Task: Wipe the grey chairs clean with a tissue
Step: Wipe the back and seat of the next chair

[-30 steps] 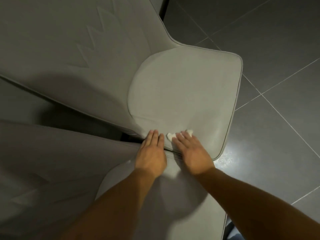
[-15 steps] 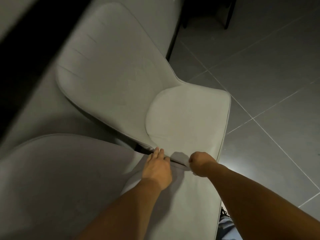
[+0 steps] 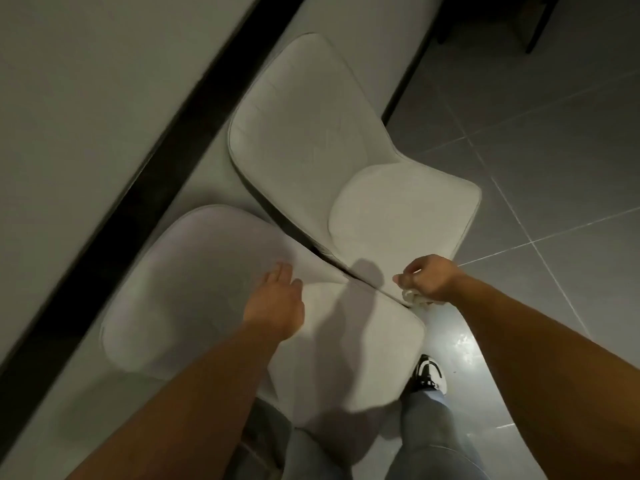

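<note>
Two grey padded chairs stand side by side, seats facing right. The far chair (image 3: 398, 209) is at the centre, the near chair (image 3: 207, 289) below and left of it. My right hand (image 3: 427, 277) is fisted over the near front corner of the far chair's seat, and a crumpled white tissue (image 3: 415, 298) pokes out beneath it. My left hand (image 3: 275, 303) hovers flat, fingers together and holding nothing, over the crease between the near chair's back and seat.
A light table top (image 3: 86, 81) with a dark edge band (image 3: 166, 161) runs diagonally along the left, behind the chair backs. Grey floor tiles (image 3: 554, 168) spread to the right. My legs in jeans and a black-and-white shoe (image 3: 429, 374) stand below the near chair. Dark furniture legs (image 3: 533, 26) at the top right.
The view has pulled back and up, so both whole chairs show. My right hand has closed into a fist on the tissue and lifted off the seat. My left hand has moved left onto the near chair.
</note>
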`<act>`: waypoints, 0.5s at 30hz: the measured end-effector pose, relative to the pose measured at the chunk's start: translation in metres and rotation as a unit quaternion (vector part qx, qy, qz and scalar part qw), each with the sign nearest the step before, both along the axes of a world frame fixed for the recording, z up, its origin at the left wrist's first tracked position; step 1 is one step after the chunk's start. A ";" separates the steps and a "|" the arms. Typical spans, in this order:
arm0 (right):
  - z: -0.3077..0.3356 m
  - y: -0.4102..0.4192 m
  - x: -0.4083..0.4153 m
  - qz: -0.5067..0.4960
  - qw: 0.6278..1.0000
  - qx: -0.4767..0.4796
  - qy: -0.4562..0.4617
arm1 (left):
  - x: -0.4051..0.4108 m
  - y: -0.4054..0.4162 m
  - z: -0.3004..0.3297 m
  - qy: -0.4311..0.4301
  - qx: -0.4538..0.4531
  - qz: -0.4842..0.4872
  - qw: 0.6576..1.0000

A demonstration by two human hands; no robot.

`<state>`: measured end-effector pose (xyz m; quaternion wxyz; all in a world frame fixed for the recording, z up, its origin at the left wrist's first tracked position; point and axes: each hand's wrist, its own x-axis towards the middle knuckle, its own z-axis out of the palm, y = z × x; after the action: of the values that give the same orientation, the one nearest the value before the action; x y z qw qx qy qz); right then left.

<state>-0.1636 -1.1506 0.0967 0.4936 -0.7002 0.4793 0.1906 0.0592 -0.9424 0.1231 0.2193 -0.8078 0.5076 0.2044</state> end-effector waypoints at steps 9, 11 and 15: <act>0.058 -0.018 -0.038 0.050 0.998 0.010 -0.028 | -0.098 -0.021 0.052 0.029 -0.079 0.008 0.996; 0.068 -0.017 -0.046 0.056 0.998 0.022 -0.029 | -0.113 -0.029 0.063 0.037 -0.100 -0.009 0.994; 0.086 -0.010 -0.061 0.051 0.998 0.004 -0.028 | -0.121 -0.039 0.082 0.036 -0.134 0.007 0.990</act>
<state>-0.2245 -1.1608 0.1824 0.4995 -0.7266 0.4283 0.1976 -0.0620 -0.9819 0.2049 0.0897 -0.8255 0.5322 0.1648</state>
